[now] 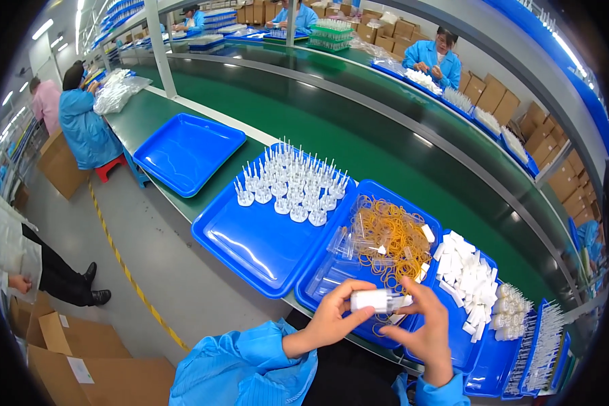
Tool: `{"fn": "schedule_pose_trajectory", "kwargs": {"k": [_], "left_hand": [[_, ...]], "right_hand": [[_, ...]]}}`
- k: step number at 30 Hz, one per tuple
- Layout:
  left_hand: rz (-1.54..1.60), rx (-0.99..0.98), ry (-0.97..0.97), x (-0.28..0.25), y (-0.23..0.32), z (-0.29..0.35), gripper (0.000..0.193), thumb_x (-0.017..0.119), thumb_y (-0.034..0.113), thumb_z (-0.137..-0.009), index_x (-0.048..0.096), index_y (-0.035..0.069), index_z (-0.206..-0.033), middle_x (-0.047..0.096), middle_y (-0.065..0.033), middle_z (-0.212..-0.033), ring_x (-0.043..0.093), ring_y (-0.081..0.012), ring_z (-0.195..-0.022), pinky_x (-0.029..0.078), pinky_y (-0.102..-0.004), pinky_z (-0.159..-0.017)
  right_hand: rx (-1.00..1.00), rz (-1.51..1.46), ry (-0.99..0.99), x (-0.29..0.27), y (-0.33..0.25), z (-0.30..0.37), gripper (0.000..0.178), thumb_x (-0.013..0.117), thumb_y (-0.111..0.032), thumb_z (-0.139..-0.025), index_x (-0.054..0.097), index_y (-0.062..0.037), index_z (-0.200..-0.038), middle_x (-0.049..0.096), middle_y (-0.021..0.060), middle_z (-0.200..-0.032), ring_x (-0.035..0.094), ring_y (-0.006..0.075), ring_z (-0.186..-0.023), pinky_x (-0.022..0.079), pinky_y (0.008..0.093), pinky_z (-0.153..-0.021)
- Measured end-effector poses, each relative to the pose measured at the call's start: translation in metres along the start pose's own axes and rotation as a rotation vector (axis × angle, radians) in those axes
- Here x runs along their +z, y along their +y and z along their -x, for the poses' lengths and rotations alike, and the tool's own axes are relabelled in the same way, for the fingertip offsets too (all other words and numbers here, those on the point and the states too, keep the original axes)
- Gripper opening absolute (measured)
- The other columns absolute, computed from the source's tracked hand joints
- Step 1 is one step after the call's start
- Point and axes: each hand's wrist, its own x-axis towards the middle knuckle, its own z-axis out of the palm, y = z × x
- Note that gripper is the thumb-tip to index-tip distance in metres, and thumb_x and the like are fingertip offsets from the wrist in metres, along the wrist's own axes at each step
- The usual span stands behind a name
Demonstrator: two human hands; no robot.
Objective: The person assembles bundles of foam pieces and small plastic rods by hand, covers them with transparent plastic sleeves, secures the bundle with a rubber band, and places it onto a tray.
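My left hand (335, 318) grips a small white piece with a clear plastic end (371, 300) between thumb and fingers, held level above a blue tray (437, 227). Close to its right end is my right hand (427, 328), thumb and fingers spread around it; I cannot tell whether a fingertip touches it. Beneath and beyond the hands, the tray holds a heap of tan rubber bands (402, 240) and clear plastic pieces (331, 271). In the tray to the right lies a pile of white blocks (465, 274).
Left of the bands, a blue tray (250, 247) bears upright clear pieces with thin spikes (298, 183). Another blue tray (189, 152) sits farther left. More spiked pieces (545, 345) stand at far right. A green conveyor belt (338, 128) runs behind; co-workers (434, 61) sit across it.
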Motion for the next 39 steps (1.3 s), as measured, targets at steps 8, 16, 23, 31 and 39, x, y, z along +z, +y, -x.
{"fn": "schedule_pose_trajectory", "kwargs": {"k": [8,16,23,31,39], "left_hand": [[0.78,-0.291,-0.153,0.003,-0.006,0.001,0.04,0.057,0.017,-0.098,0.047,0.001,-0.134,0.06,-0.0112,-0.123,0.06,-0.0173,-0.105,0.051,-0.0294,-0.086],[1.166,-0.442,-0.241,0.024,-0.014,0.001,0.054,0.056,0.021,-0.099,0.035,0.0,-0.143,0.053,-0.0156,-0.131,0.059,-0.0255,-0.109,0.051,-0.0336,-0.089],[0.146,0.084,-0.325,0.013,-0.005,-0.01,0.041,0.069,0.004,-0.086,0.056,-0.003,-0.124,0.059,-0.0173,-0.123,0.06,-0.0305,-0.109,0.047,-0.0373,-0.095],[-0.663,0.447,-0.342,0.031,-0.006,-0.012,0.038,0.074,-0.003,-0.073,0.064,-0.003,-0.11,0.063,-0.0208,-0.114,0.063,-0.035,-0.098,0.051,-0.038,-0.085],[-0.518,0.434,-0.296,0.051,-0.013,-0.007,0.034,0.072,0.0,-0.078,0.062,-0.007,-0.11,0.061,-0.0246,-0.114,0.062,-0.0348,-0.101,0.051,-0.039,-0.087]], "right_hand": [[0.221,-0.064,0.051,0.01,0.04,0.045,0.034,0.079,-0.018,-0.071,0.065,-0.0041,-0.099,0.069,0.0119,-0.081,0.067,0.0189,-0.079,0.043,0.0472,-0.098],[0.157,-2.256,0.11,0.034,0.068,0.082,0.028,0.045,-0.001,-0.091,0.061,-0.0042,-0.115,0.069,0.0099,-0.104,0.046,0.0095,-0.053,0.046,0.0268,-0.062],[0.299,-1.51,0.089,0.013,0.027,0.065,0.075,0.071,0.002,-0.078,0.036,0.0008,-0.146,0.042,0.0209,-0.148,0.057,0.0085,-0.063,0.043,0.0177,-0.049],[0.293,-0.555,0.309,0.026,0.032,0.075,0.043,0.074,-0.002,-0.081,0.061,-0.0024,-0.122,0.061,0.0074,-0.107,0.062,0.0047,-0.067,0.048,0.017,-0.053],[0.341,-0.784,0.384,0.014,0.02,0.086,0.039,0.074,-0.003,-0.083,0.06,-0.0013,-0.119,0.064,0.0052,-0.1,0.06,0.0027,-0.065,0.044,0.0152,-0.052]]}}
